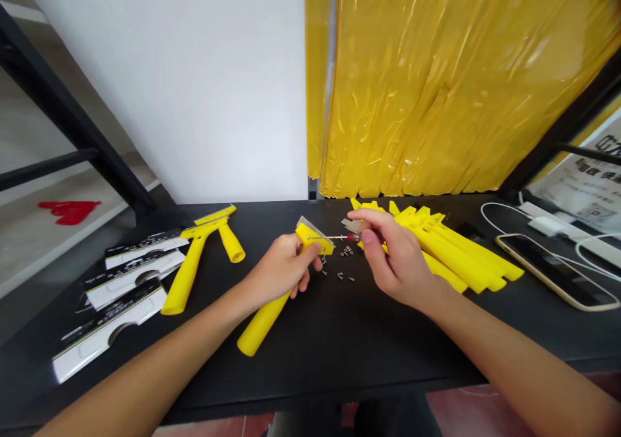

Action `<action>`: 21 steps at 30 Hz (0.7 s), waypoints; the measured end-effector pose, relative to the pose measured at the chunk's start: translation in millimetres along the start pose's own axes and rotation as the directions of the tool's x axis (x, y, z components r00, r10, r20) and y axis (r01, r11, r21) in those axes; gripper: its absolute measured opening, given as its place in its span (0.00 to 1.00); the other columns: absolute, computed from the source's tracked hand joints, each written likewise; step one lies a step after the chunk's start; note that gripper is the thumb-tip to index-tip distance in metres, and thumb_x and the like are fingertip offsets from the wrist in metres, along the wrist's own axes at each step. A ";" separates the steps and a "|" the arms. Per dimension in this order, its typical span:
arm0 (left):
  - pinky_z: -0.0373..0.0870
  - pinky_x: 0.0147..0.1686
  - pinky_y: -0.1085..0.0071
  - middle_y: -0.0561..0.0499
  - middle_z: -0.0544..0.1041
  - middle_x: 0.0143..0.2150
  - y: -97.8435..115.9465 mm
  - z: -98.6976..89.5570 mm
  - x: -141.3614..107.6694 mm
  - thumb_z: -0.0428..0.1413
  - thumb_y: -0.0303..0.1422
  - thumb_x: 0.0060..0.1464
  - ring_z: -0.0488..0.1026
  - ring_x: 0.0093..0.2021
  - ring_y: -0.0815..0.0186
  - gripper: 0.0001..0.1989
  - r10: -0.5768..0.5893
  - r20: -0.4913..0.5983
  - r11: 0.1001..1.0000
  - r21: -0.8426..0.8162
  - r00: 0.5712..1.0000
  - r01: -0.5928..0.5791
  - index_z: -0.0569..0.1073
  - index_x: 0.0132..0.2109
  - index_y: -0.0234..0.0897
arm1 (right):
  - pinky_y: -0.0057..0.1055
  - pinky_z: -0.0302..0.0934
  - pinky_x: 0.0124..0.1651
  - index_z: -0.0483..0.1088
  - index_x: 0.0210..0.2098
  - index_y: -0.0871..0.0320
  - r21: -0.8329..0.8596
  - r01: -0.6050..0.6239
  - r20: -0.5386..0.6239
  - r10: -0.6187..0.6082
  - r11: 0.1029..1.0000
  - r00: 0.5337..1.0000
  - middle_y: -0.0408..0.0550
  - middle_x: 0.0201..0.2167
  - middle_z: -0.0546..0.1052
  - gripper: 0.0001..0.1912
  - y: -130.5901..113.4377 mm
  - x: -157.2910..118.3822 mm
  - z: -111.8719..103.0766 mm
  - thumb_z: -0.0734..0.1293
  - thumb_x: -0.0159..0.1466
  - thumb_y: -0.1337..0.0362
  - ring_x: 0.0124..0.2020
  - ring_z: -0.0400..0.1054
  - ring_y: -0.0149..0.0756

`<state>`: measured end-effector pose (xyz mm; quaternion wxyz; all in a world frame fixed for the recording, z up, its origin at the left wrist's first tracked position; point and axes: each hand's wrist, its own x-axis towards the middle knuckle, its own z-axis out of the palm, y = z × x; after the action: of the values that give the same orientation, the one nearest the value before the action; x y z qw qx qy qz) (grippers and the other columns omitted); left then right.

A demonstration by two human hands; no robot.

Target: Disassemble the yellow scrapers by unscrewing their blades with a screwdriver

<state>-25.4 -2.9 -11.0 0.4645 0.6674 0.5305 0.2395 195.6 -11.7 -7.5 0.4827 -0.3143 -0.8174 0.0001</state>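
1. The left hand point(280, 269) grips a yellow plastic scraper point(264, 325) by its neck, over the black worktop point(310, 366); the handle slants toward the person, a steel blade point(309, 225) at the far end.
2. The right hand point(395, 249) pinches a slim red-handled screwdriver point(350, 236), its shaft reaching the scraper's yellow head.
3. Small steel screws point(345, 262) lie just beside.

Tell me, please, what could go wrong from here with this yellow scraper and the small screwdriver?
The left hand grips the yellow scraper close to its bare metal blade, so a slip of the red-handled screwdriver, held in the right hand, might push fingers onto the edge. The loose screws lie just below the hands on the black table; they could be knocked away and be hard to spot against it.
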 end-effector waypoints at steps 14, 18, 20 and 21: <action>0.61 0.13 0.76 0.53 0.70 0.15 -1.1 -1.2 2.1 0.47 0.45 0.67 0.67 0.12 0.69 0.21 0.010 -0.036 1.000 0.014 0.999 -0.010 0.73 0.33 0.35 | 0.32 0.62 0.34 0.60 0.62 0.54 0.050 0.020 0.059 -0.023 0.999 0.998 0.46 0.37 0.71 0.21 -1.0 -1.4 2.1 0.61 0.69 0.68 0.33 0.68 0.35; 0.62 0.13 0.76 0.53 0.70 0.15 -2.9 -0.8 1.8 0.48 0.46 0.66 0.67 0.12 0.69 0.21 0.023 -0.036 1.000 0.014 0.999 -0.023 0.73 0.33 0.35 | 0.30 0.61 0.32 0.65 0.57 0.53 0.046 -0.102 0.083 0.098 0.994 0.992 0.44 0.35 0.72 0.16 -1.2 -2.4 1.5 0.62 0.71 0.64 0.29 0.67 0.31; 0.62 0.13 0.76 0.53 0.70 0.15 -4.6 -0.1 2.2 0.48 0.46 0.66 0.68 0.12 0.69 0.21 0.022 -0.035 1.000 0.024 0.999 -0.021 0.73 0.33 0.35 | 0.28 0.59 0.30 0.66 0.55 0.52 0.050 -0.158 0.081 0.154 0.986 0.985 0.42 0.32 0.73 0.13 -1.2 -2.9 0.6 0.61 0.72 0.64 0.25 0.65 0.28; 0.63 0.13 0.76 0.53 0.70 0.15 -5.1 0.1 2.3 0.48 0.47 0.66 0.68 0.12 0.69 0.21 0.023 -0.038 0.999 0.028 0.999 -0.022 0.73 0.33 0.35 | 0.27 0.58 0.29 0.66 0.55 0.52 0.062 -0.164 0.081 0.159 0.984 0.984 0.41 0.31 0.72 0.13 -1.6 -3.1 0.2 0.60 0.72 0.65 0.24 0.64 0.28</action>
<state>-27.1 -0.7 -15.8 0.4421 0.6750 0.5351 0.2502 195.7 -14.5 -9.5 0.4604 -0.3627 -0.8064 0.0792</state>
